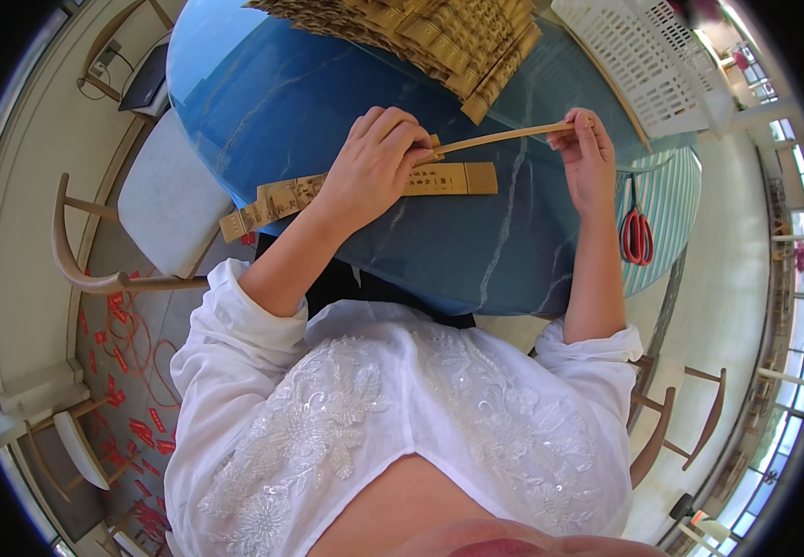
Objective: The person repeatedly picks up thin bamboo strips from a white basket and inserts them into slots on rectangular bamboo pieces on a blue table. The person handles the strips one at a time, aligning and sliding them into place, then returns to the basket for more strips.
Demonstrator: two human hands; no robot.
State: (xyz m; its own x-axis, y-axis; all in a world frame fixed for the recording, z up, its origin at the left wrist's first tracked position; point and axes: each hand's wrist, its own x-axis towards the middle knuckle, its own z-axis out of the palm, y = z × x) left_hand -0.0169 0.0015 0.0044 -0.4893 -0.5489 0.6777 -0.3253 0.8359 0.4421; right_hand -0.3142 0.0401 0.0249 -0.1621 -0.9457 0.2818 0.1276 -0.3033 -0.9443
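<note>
A long narrow tan strip [504, 136] runs between my two hands over the blue table. My right hand [587, 153] pinches its right end between thumb and fingers. My left hand [374, 167] is closed at the strip's other end, beside a small gold-brown piece [436, 148]; the fingertips are partly hidden. Under my left hand and wrist lie flat gold-brown printed card pieces [462, 179], one of them [272, 200] reaching left toward the table edge. At the far side of the table rises a large stack of similar gold-brown pieces [448, 42].
Red-handled scissors [636, 237] lie to the right of my right hand. A white perforated plastic basket [648, 65] stands at the far right of the blue marbled table [457, 260]. A white-seated wooden chair [165, 200] is at left, with red paper scraps [142, 430] on the floor.
</note>
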